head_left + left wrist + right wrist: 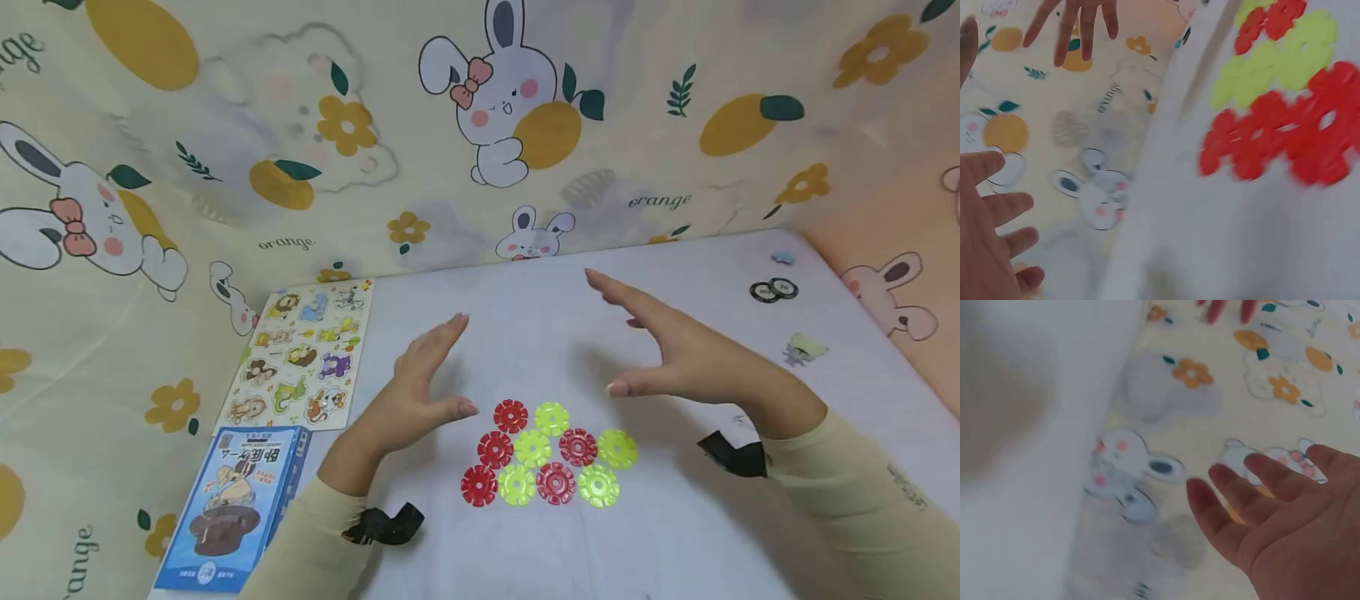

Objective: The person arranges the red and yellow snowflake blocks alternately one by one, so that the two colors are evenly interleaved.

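Note:
Several red (481, 485) and yellow-green flower-edged plastic discs (532, 448) lie flat on the white table in three close rows, the colours alternating along each row. My left hand (418, 385) is held in the air to the left of the discs, its fingers extended and thumb spread apart, holding nothing. On the other side, my right hand (693, 358) hovers above and to the right of them, thumb and fingers wide apart, palm turned inward, also without anything in it. The left wrist view shows the red discs (1329, 122) close up, and the right wrist view shows straight fingers (1279, 478).
A blue boxed game (225, 508) lies at the front left, with an animal sticker sheet (300, 354) behind it. At the right are two black-and-white round chips (765, 292), a small blue piece (782, 257) and a small greenish-grey item (804, 350). Printed cloth walls enclose the table.

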The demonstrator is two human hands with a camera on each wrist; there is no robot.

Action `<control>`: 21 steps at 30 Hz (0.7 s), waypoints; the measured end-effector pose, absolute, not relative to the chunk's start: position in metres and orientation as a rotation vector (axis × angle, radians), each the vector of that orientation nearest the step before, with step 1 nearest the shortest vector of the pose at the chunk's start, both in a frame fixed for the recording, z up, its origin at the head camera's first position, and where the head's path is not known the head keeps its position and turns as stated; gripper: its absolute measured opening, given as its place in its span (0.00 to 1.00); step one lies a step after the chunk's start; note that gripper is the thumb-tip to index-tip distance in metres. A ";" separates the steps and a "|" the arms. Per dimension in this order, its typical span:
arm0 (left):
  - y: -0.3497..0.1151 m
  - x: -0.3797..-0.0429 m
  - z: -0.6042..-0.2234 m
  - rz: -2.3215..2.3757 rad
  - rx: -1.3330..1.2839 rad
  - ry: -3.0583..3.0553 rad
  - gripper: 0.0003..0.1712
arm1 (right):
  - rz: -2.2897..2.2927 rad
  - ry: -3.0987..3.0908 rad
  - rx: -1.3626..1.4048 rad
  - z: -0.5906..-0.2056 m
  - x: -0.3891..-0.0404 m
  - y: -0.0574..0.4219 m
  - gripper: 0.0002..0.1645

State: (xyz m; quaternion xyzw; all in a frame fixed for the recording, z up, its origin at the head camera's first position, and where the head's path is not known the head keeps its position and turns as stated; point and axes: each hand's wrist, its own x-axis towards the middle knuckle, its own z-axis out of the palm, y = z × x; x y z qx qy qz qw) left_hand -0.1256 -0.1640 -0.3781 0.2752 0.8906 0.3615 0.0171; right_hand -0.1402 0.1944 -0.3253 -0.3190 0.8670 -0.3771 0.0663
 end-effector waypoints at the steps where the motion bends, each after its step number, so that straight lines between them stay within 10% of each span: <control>1: -0.162 -0.126 -0.386 1.181 0.843 2.729 0.54 | -1.192 2.577 -0.978 -0.332 -0.140 0.191 0.67; 21: -0.125 -0.124 -0.474 1.127 0.661 2.868 0.20 | -0.965 2.542 -0.809 -0.442 -0.134 0.140 0.24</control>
